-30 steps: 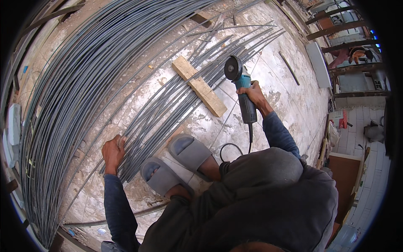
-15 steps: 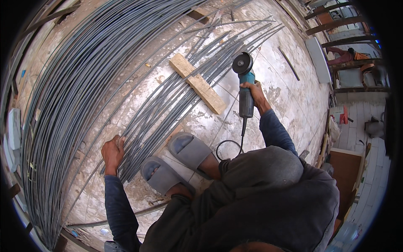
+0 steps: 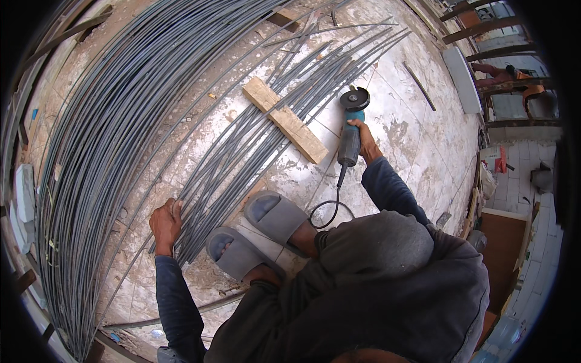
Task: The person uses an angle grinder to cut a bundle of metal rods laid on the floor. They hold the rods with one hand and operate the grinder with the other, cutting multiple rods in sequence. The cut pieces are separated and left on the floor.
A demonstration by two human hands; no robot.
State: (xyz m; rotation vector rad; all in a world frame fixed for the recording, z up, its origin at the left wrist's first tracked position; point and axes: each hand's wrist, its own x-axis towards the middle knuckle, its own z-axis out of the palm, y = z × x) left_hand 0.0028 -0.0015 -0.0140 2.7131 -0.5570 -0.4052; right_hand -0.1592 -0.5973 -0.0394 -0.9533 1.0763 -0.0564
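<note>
No container is seen. The grinder (image 3: 350, 130) is gripped by the right hand (image 3: 365, 138), fingers wrapped round its body, disc just beside the plank (image 3: 284, 119). The left hand (image 3: 165, 221) is pressed flat on the short rods (image 3: 242, 163); its fingertips are hidden by them. The rods' near ends are covered by grey sandals (image 3: 254, 233). Bare floor (image 3: 417, 139) lies open beyond the grinder.

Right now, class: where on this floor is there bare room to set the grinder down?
Bare floor lies right of the grinder, toward the loose rod. Left of the wooden block, rods and the big bundle crowd everything.
</note>
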